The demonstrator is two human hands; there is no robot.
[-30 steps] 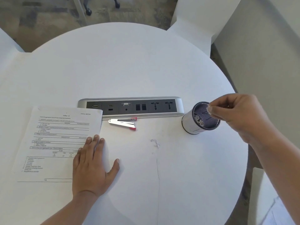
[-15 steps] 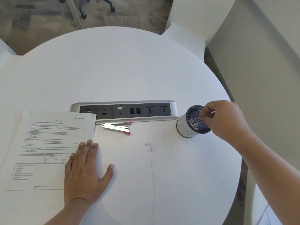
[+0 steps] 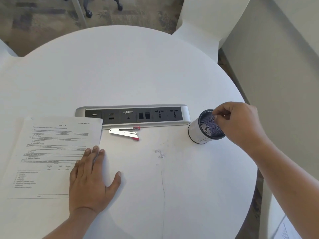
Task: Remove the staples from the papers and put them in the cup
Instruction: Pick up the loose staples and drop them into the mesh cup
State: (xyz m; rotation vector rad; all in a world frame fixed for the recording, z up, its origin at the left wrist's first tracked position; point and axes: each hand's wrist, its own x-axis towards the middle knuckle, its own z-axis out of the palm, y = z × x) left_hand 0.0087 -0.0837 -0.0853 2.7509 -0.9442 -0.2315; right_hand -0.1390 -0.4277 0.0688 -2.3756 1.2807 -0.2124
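A printed stack of papers [image 3: 51,152] lies at the left of the round white table [image 3: 138,75]. My left hand [image 3: 89,180] rests flat on the stack's right edge, fingers spread and palm partly on the table. A white mesh-lined cup [image 3: 196,133] stands at the right, with pale scraps inside. My right hand [image 3: 240,123] hovers over the cup's mouth, its thumb and fingers pinched on a thin staple [image 3: 223,116]. A metal staple remover [image 3: 124,133] with red tips lies between the papers and the cup.
A silver and black socket strip [image 3: 133,115] is set into the table just behind the remover. Small paper crumbs [image 3: 159,153] lie mid-table. White chair backs [image 3: 207,23] stand behind the table, and a wall [image 3: 284,83] is close on the right.
My right hand has dropped from beside the cup's rim to just over its mouth, still pinched. The left hand has stayed on the papers. The camera has tilted slightly.
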